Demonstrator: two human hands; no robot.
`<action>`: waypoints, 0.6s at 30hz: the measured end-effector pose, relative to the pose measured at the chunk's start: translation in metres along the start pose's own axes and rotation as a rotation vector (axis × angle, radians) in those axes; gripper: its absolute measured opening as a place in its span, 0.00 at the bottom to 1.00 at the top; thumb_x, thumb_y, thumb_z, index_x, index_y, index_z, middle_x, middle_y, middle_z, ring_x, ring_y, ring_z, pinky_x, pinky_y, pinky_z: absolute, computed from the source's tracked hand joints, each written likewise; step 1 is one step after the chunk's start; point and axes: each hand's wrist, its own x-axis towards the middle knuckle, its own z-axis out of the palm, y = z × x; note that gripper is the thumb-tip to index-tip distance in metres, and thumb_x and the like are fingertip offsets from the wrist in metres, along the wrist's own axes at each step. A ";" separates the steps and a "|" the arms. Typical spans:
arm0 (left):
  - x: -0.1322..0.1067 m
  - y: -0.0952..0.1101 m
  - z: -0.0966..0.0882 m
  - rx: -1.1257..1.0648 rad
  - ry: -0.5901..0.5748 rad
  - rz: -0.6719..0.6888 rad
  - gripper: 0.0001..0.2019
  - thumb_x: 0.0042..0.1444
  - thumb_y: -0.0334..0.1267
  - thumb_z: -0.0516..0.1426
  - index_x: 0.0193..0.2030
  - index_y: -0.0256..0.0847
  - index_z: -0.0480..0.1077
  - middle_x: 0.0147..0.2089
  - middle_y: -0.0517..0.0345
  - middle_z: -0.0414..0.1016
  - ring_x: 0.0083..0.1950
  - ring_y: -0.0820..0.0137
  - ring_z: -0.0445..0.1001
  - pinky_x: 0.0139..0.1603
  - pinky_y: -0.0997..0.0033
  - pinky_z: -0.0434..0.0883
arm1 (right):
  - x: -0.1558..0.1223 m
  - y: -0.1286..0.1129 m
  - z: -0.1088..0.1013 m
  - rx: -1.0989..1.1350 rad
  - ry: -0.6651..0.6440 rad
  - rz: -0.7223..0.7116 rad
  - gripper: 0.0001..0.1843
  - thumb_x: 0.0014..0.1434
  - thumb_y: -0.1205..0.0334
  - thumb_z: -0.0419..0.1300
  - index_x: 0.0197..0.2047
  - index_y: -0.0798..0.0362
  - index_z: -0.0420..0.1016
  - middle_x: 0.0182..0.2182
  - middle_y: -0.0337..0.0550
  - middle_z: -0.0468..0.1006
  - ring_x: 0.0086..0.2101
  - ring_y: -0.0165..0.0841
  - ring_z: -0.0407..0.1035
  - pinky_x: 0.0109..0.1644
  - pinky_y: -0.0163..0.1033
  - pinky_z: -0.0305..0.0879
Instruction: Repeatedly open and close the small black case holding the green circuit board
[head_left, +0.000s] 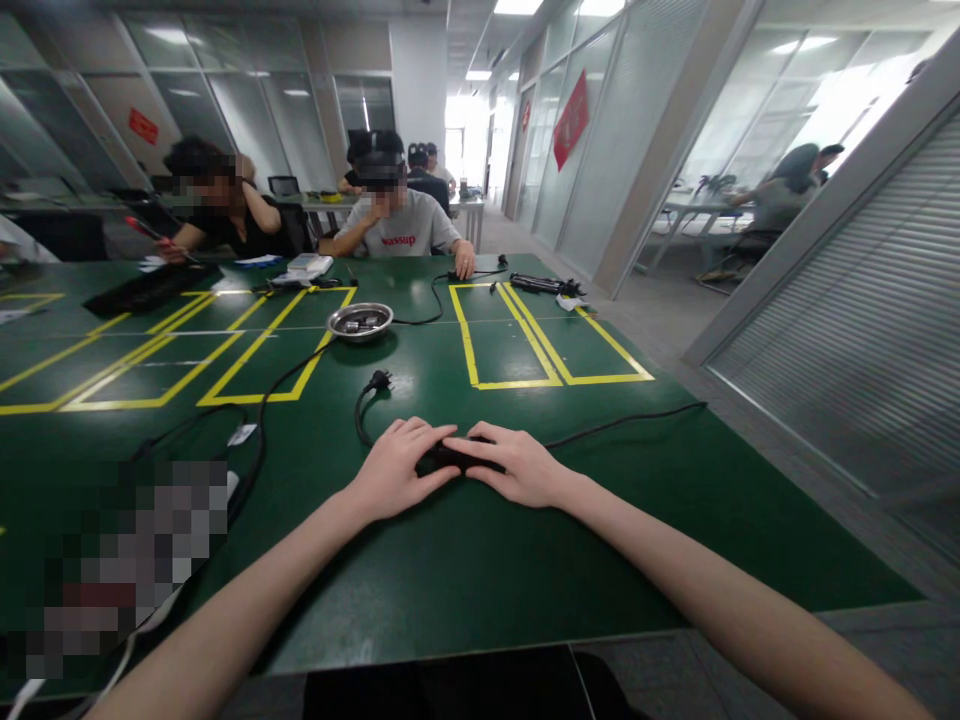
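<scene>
My left hand and my right hand rest side by side on the green table, both laid over a small black object that is mostly hidden under the fingers. The fingers of both hands curl over it and their tips meet in the middle. A black cable runs from the object to the right across the table. A black plug on a looped cord lies just beyond my left hand.
A round metal dish with small parts stands further back. Yellow tape rectangles mark the table. Two seated people are at the far edge. Black cables trail left. Glass partitions line the corridor on the right.
</scene>
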 end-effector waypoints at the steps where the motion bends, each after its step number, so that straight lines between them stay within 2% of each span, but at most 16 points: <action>1: 0.000 -0.001 -0.001 0.021 0.050 0.024 0.23 0.65 0.46 0.60 0.65 0.43 0.69 0.56 0.46 0.79 0.57 0.55 0.74 0.60 0.51 0.69 | 0.000 0.006 -0.001 0.049 0.050 0.053 0.26 0.70 0.59 0.58 0.70 0.42 0.67 0.49 0.47 0.77 0.45 0.38 0.75 0.50 0.44 0.75; 3: -0.001 -0.002 -0.002 0.057 0.127 0.065 0.26 0.65 0.44 0.60 0.68 0.44 0.66 0.65 0.44 0.73 0.65 0.53 0.69 0.66 0.47 0.65 | 0.000 0.024 -0.005 0.157 0.203 0.180 0.26 0.70 0.58 0.57 0.70 0.45 0.68 0.49 0.48 0.79 0.47 0.39 0.75 0.53 0.47 0.74; 5: -0.001 -0.003 -0.002 0.066 0.138 0.081 0.24 0.66 0.42 0.59 0.68 0.45 0.66 0.67 0.45 0.71 0.67 0.53 0.67 0.68 0.45 0.64 | -0.002 0.047 -0.013 0.242 0.400 0.329 0.26 0.68 0.54 0.57 0.68 0.46 0.71 0.54 0.49 0.80 0.52 0.43 0.74 0.55 0.50 0.73; 9: -0.002 -0.005 0.002 0.005 -0.009 0.111 0.18 0.66 0.40 0.59 0.62 0.46 0.72 0.63 0.46 0.75 0.65 0.54 0.70 0.65 0.46 0.68 | -0.017 0.097 -0.038 0.311 0.762 0.656 0.31 0.65 0.47 0.57 0.68 0.50 0.72 0.58 0.50 0.78 0.44 0.42 0.76 0.47 0.49 0.77; 12: -0.002 -0.007 0.006 -0.034 -0.105 0.114 0.14 0.66 0.39 0.60 0.56 0.45 0.75 0.60 0.48 0.77 0.62 0.56 0.73 0.63 0.48 0.70 | -0.034 0.126 -0.053 0.198 0.949 0.727 0.34 0.64 0.45 0.56 0.68 0.52 0.70 0.58 0.52 0.78 0.45 0.43 0.76 0.49 0.50 0.76; 15: -0.002 -0.009 0.008 -0.056 -0.131 0.103 0.12 0.66 0.39 0.60 0.55 0.44 0.76 0.59 0.49 0.78 0.61 0.57 0.73 0.63 0.50 0.71 | -0.048 0.143 -0.060 0.063 0.939 0.771 0.32 0.63 0.48 0.57 0.65 0.54 0.74 0.58 0.54 0.78 0.52 0.46 0.74 0.58 0.53 0.71; 18: -0.002 -0.011 0.009 -0.064 -0.132 0.095 0.12 0.66 0.39 0.59 0.54 0.44 0.76 0.58 0.50 0.78 0.61 0.58 0.74 0.62 0.50 0.71 | -0.055 0.149 -0.060 -0.035 0.765 0.950 0.28 0.62 0.52 0.58 0.62 0.55 0.77 0.55 0.57 0.80 0.54 0.49 0.73 0.62 0.55 0.67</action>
